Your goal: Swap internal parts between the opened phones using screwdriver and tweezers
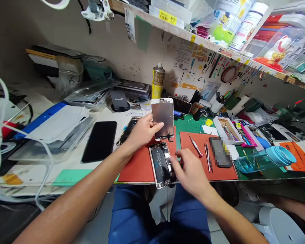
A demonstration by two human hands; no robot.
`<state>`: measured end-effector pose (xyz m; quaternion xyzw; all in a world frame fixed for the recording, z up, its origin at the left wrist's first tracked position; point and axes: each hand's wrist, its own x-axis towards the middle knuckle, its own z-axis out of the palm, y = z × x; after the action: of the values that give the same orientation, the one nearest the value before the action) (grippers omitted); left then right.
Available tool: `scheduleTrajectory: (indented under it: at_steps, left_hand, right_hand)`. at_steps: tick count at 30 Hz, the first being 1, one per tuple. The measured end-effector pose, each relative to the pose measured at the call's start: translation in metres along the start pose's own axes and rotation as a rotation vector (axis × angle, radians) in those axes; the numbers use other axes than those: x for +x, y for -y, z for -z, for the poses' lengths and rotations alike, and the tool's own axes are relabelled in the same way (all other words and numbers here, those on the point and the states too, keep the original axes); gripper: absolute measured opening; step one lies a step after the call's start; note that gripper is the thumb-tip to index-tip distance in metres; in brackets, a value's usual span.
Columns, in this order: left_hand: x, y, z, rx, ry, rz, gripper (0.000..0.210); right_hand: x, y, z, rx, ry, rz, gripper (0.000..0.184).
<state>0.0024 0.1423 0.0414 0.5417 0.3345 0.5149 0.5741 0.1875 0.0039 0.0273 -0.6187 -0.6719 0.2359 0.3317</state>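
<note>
My left hand (147, 130) is closed on a white-edged phone screen (163, 117), held raised with its metal back toward me and the thumb across it. Just below lies the opened phone body (160, 166), its black battery and circuit board exposed, at the front edge of the red mat (137, 166). My right hand (190, 171) is at the right side of that body, fingers bent, the index and thumb near its edge. Whether those fingers touch or hold a small part is hidden. Right of this hand lie a screwdriver (195, 145) and tweezers (207, 157).
A black phone (99, 141) lies left, another opened phone (128, 130) behind my left forearm. At right are a blurred-out phone (220, 152), a blue bottle (264, 160) and a tool box (228, 130). A yellow spray can (158, 81) stands behind; a shelf (183, 32) overhangs. Another person's arm (287, 206) shows lower right.
</note>
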Motion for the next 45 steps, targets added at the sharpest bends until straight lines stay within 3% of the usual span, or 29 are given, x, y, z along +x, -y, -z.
scheduleTrajectory:
  at_steps: [1, 3, 7, 15, 31, 45]
  left_hand:
    - [0.001, 0.002, 0.000, 0.000, 0.007, 0.009, 0.054]
    - [0.001, 0.008, 0.001, -0.003, 0.009, 0.032, 0.054]
    - [-0.003, 0.019, 0.004, -0.008, -0.016, 0.073, 0.049]
    - [-0.006, 0.027, 0.005, 0.036, -0.008, 0.102, 0.042]
    - [-0.009, 0.028, 0.017, 0.120, -0.045, 0.042, 0.040]
    - [-0.013, 0.016, 0.021, 0.457, -0.095, -0.009, 0.012]
  right_hand:
    - [0.010, -0.005, 0.007, 0.171, -0.022, -0.070, 0.023]
    - [0.027, -0.013, 0.015, 0.305, -0.006, -0.131, 0.025]
    - [0.045, -0.022, 0.009, 0.510, 0.099, -0.213, 0.031]
    - [0.059, -0.020, 0.002, 0.737, 0.140, -0.330, 0.036]
    - [0.075, -0.013, -0.004, 0.762, 0.246, -0.420, 0.029]
    - [0.091, -0.016, -0.017, 0.547, 0.272, -0.450, 0.026]
